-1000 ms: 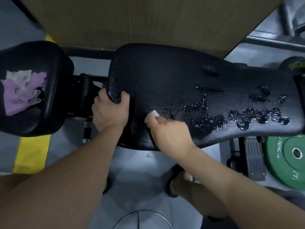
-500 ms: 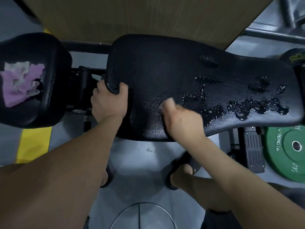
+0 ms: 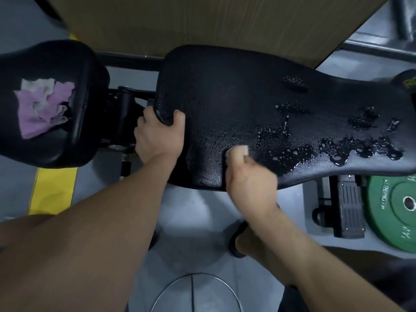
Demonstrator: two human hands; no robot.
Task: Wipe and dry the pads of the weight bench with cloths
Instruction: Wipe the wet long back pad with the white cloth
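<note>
The long black back pad (image 3: 236,97) of the weight bench runs across the middle, with water droplets and puddles on its right half. My left hand (image 3: 158,138) grips the pad's left corner, thumb on top. My right hand (image 3: 249,176) holds a small white cloth (image 3: 239,150) pressed on the pad's near edge, just left of the wet patch; most of the cloth is hidden under my fingers. The black seat pad (image 3: 45,143) sits at the left, with a crumpled pink and white cloth (image 3: 45,109) lying on it.
A green weight plate (image 3: 396,210) and a black ribbed foot block (image 3: 349,212) lie on the grey floor at the right. A wooden panel (image 3: 180,25) stands behind the bench. Yellow floor marking (image 3: 54,190) shows at the left. A round metal ring (image 3: 193,293) sits below, near my foot (image 3: 242,243).
My right hand has slid the white cloth rightward along the pad's near edge toward the wet patch. My left hand has kept its grip on the pad's corner.
</note>
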